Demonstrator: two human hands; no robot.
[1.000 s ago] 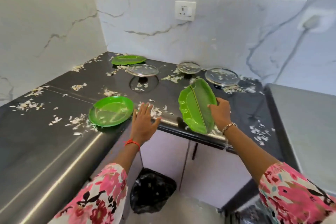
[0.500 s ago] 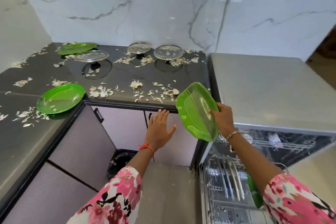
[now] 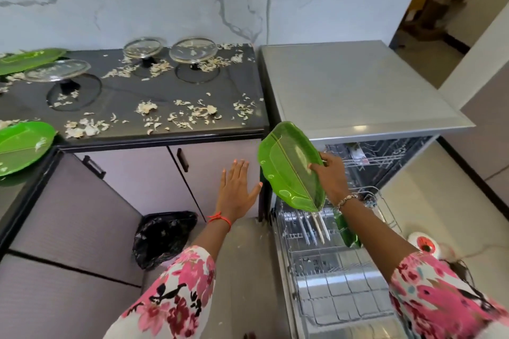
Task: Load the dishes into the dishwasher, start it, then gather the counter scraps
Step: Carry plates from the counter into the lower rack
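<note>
Leaf plate [image 3: 289, 168]: green, tilted, held above the open dishwasher's [image 3: 358, 91] rack [image 3: 330, 297].
Right hand [image 3: 332, 176]: your fingers grip its rim at 3 o'clock.
Left hand [image 3: 237, 190]: at the plate's 9 o'clock; fingers spread wide, holding nothing.
Rack: a green item [image 3: 348, 231], possibly another plate, stands inside.

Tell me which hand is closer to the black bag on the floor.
Left. The left hand hangs open just up and right of the black bag; the right hand is farther right, gripping the green plate over the open dishwasher.
</note>
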